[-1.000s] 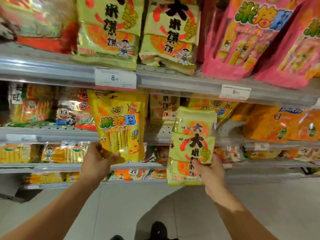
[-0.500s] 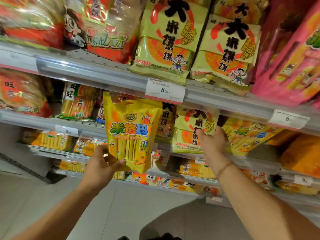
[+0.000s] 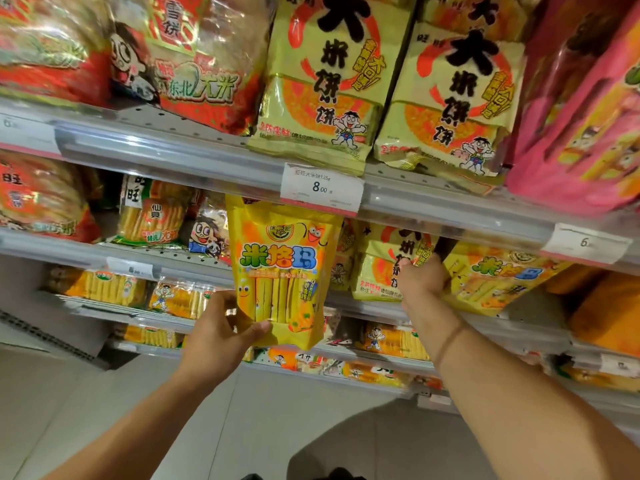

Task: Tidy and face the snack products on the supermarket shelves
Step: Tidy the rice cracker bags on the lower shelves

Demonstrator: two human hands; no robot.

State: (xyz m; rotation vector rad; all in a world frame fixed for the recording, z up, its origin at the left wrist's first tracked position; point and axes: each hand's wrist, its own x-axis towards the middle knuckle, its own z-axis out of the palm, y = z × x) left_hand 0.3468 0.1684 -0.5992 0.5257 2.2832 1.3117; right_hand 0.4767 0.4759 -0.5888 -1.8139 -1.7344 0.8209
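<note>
Left hand [image 3: 221,327] grips the yellow snack bag [image 3: 282,271] upright; right hand [image 3: 420,277] clutches the green rice-cracker pack [image 3: 381,268].

Left arm bare, reaching up and forward from lower left. Left hand [image 3: 221,332] raised, fingers curled, thumb lying across toward the right, clamped in a grip. Right arm bare, extended from lower right, thin band round the wrist. Right hand [image 3: 423,279] higher and further forward, back toward camera, fingers bent and gripping, tips hidden.
</note>
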